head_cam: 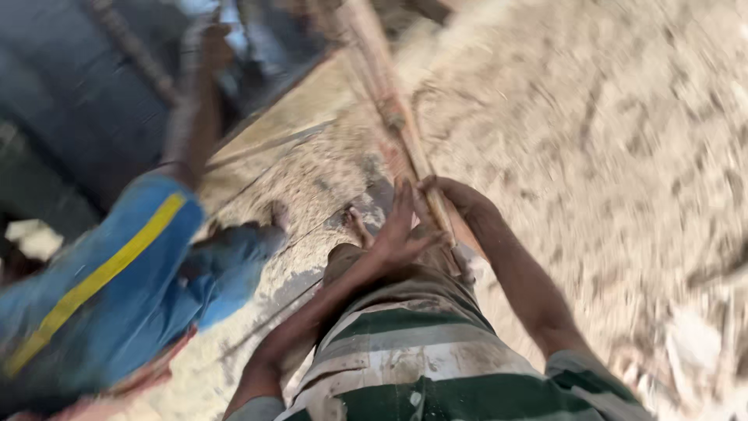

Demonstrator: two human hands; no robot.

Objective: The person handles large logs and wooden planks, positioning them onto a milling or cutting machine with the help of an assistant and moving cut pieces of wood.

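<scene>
I see no packages, labels, signs or screens anywhere around me here; nothing in my blurred view bears any print or display

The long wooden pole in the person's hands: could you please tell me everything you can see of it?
The wooden pole is long, slim and pale brown, its surface blurred by motion. It runs from the top of the view, tilted, down to the person's waist, over sandy ground. The right hand grips its lower part; the left hand lies open against it with fingers spread. Its lower end is hidden behind the hands, and its top leaves the picture.
</scene>
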